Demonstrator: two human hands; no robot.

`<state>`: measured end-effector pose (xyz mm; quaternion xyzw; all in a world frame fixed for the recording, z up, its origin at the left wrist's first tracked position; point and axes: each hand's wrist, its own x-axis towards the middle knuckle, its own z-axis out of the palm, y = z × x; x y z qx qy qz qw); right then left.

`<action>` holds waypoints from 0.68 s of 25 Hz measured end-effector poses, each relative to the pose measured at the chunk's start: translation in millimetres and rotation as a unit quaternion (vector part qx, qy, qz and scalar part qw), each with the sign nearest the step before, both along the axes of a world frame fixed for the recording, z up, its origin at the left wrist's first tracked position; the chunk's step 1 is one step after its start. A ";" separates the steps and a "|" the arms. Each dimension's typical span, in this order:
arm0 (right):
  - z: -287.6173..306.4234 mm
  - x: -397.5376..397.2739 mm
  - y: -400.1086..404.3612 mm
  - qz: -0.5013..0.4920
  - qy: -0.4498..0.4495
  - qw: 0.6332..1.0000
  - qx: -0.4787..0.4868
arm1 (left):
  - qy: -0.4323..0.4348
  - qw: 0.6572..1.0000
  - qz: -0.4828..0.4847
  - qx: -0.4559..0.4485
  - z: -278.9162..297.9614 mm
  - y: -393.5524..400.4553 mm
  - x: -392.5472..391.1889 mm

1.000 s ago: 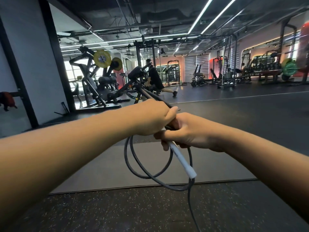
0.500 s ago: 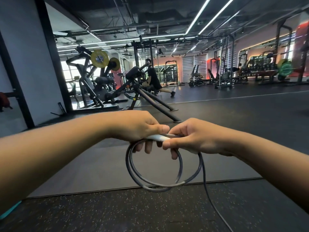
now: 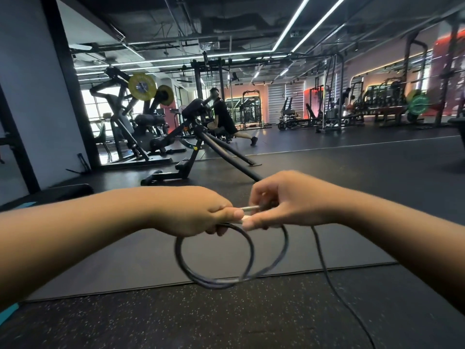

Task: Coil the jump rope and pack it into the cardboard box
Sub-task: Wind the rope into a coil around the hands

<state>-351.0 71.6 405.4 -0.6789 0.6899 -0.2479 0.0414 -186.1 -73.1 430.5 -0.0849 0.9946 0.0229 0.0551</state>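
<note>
Both hands, left and right, grip clamped on the jump rope (thin, black, glossy); round loops dangle.

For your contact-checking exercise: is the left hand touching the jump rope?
Touching. The head view shows the left hand closed around the jump rope, loops hanging below it.

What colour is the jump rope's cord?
Black cord, clearest in the head view.

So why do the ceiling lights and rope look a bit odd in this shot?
Head view: the wide lens bows the ceiling light strips and stretches the forearms at the edges; the jump rope loops smear with motion blur below the left hand and right hand; windows at left blow out.
</note>
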 end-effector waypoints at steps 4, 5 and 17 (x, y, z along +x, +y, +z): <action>17.4 -36.9 21.3 -0.076 0.007 0.996 0.047 | 0.011 0.998 -0.012 -0.067 9.9 -34.8 28.8; 17.7 -47.7 28.4 -0.095 -0.002 0.994 0.047 | 0.019 0.998 -0.003 -0.068 11.0 -49.7 38.4; -31.7 -22.9 -23.8 -0.013 -0.432 0.895 -0.110 | 0.369 0.832 0.058 0.410 -15.1 -38.6 3.1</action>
